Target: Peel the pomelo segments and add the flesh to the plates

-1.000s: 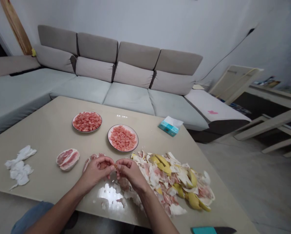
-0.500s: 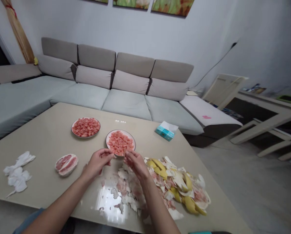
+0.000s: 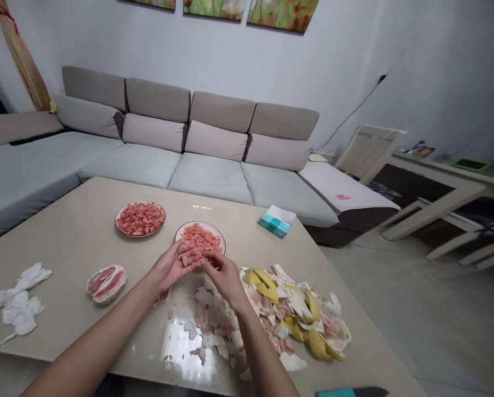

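My left hand [image 3: 171,267] and my right hand [image 3: 222,274] meet over the near rim of the nearer white plate [image 3: 219,241], which is heaped with pink pomelo pieces [image 3: 199,238]. A piece of pink flesh lies between my left fingers, which curl round it. My right fingers pinch at the same piece. A second plate of pink pieces [image 3: 140,218] stands further left. A peeled pomelo chunk [image 3: 106,283] lies on the table [image 3: 81,237] left of my arms. A heap of yellow and white peel [image 3: 296,317] spreads to the right of my right arm.
Crumpled white tissues [image 3: 19,303] lie at the table's left edge. A teal tissue pack [image 3: 275,223] sits at the far right corner. A knife with a teal handle [image 3: 348,392] lies at the near right edge. A grey sofa [image 3: 168,149] stands behind the table.
Both hands have moved forward from the table's near part to the rim of the nearer plate, carrying the pink piece. The camera tilted up a little.
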{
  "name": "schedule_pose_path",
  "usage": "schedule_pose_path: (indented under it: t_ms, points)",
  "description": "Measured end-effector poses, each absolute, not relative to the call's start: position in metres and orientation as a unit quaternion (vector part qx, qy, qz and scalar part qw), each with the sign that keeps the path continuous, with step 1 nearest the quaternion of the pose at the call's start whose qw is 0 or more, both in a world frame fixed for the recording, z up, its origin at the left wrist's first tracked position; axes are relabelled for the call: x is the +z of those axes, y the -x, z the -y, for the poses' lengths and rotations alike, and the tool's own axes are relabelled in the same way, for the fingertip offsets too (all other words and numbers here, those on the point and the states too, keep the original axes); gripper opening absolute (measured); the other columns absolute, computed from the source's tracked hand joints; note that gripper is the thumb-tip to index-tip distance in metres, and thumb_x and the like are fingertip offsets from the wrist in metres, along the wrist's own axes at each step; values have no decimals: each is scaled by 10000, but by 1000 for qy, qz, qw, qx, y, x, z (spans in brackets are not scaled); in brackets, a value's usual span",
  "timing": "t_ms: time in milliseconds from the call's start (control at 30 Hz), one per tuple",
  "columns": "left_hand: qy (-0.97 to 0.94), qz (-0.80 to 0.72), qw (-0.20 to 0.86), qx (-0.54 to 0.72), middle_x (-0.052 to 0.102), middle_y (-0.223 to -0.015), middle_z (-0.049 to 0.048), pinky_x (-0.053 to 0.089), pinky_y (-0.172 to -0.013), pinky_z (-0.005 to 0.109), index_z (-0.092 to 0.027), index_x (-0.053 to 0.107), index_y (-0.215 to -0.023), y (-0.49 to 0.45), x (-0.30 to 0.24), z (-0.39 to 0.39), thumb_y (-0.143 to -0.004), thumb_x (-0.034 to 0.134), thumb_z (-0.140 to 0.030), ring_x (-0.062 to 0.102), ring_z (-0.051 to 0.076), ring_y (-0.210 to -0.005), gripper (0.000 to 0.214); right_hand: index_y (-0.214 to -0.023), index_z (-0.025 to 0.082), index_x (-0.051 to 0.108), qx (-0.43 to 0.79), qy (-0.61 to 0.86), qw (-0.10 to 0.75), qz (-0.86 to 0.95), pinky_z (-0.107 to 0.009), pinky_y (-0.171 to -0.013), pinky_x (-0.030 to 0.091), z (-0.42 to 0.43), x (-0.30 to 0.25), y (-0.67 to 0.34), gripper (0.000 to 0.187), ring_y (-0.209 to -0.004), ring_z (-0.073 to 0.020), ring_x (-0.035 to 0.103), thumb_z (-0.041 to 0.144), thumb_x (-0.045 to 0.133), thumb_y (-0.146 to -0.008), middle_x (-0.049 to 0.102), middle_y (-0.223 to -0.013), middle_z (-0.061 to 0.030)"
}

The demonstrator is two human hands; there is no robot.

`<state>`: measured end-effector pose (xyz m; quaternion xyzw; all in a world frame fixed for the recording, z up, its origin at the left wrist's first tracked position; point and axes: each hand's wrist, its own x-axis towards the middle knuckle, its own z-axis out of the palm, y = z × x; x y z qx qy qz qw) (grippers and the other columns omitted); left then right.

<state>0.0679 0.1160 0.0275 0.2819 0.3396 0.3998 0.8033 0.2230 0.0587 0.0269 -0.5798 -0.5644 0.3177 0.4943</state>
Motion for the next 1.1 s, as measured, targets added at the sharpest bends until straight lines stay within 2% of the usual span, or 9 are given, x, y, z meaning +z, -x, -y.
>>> schedule_pose_path:
  t_ms: [100, 167, 300, 400, 533, 633, 833, 967, 1100]
  points:
    - [-250, -309, 821, 410, 688, -961, 135, 520, -890, 343, -116, 639, -968, -58, 38, -82, -939, 413, -353, 664, 197, -930, 329, -1019, 220, 673, 285, 549, 486, 617, -263, -631, 493, -23, 33, -197, 285, -692, -152, 589, 196, 668, -734, 662, -965, -42]
    - [-206, -273, 840, 421, 688, -990, 138, 501, -922, 349, -115, 654, -983, -54, 41, -62, -921, 452, -357, 645, 209, -977, 322, -1022, 232, 662, 246, 549, 492, 629, -266, -639, 482, -8, 32, -184, 306, -720, -157, 570, 167, 691, -725, 630, -982, -48]
    - [-218, -244, 854, 405, 683, -1040, 128, 474, -945, 330, -136, 681, -980, -48, 38, -38, -885, 509, -393, 616, 228, -1054, 324, -949, 247, 694, 239, 547, 515, 615, -283, -684, 462, 3, 29, -177, 137, -784, -178, 570, 212, 644, -827, 615, -906, -48]
    - [-283, -260, 836, 391, 673, -1085, 112, 449, -964, 329, -156, 680, -993, -42, 34, -35, -858, 582, -350, 595, 224, -1087, 256, -923, 255, 717, 278, 542, 522, 598, -284, -670, 453, 2, 30, -184, 115, -781, -184, 575, 266, 616, -869, 631, -869, -47]
    - [-417, -322, 762, 376, 683, -1047, 68, 448, -926, 309, -189, 666, -1000, -36, 31, -37, -778, 706, -310, 607, 203, -1024, 256, -911, 243, 719, 317, 542, 502, 595, -278, -657, 451, 2, 31, -193, 114, -783, -183, 585, 300, 633, -862, 648, -874, -46]
    - [-468, -350, 721, 371, 694, -977, 55, 447, -893, 298, -184, 679, -941, -36, 30, -37, -761, 719, -339, 615, 200, -967, 241, -880, 230, 718, 350, 543, 500, 577, -282, -684, 450, 2, 28, -195, 131, -794, -187, 596, 332, 639, -857, 657, -849, -42]
    - [-405, -351, 753, 382, 675, -955, 58, 459, -849, 276, -169, 682, -930, -38, 27, -36, -723, 754, -329, 610, 173, -912, 271, -935, 212, 687, 455, 521, 529, 492, -284, -670, 465, 3, 25, -190, 197, -732, -177, 592, 379, 643, -838, 675, -873, -43]
    - [-438, -356, 740, 367, 679, -969, 72, 466, -870, 307, -171, 669, -938, -37, 26, -36, -713, 757, -335, 610, 208, -971, 292, -863, 215, 697, 415, 519, 543, 514, -289, -715, 468, 3, 26, -189, 137, -806, -194, 595, 340, 664, -819, 662, -902, -53]
    - [-516, -368, 685, 359, 674, -959, 65, 473, -842, 300, -180, 667, -922, -34, 24, -40, -728, 738, -328, 619, 208, -935, 253, -826, 217, 708, 391, 533, 519, 541, -288, -694, 456, 3, 26, -192, 118, -781, -190, 594, 318, 648, -828, 656, -845, -48]
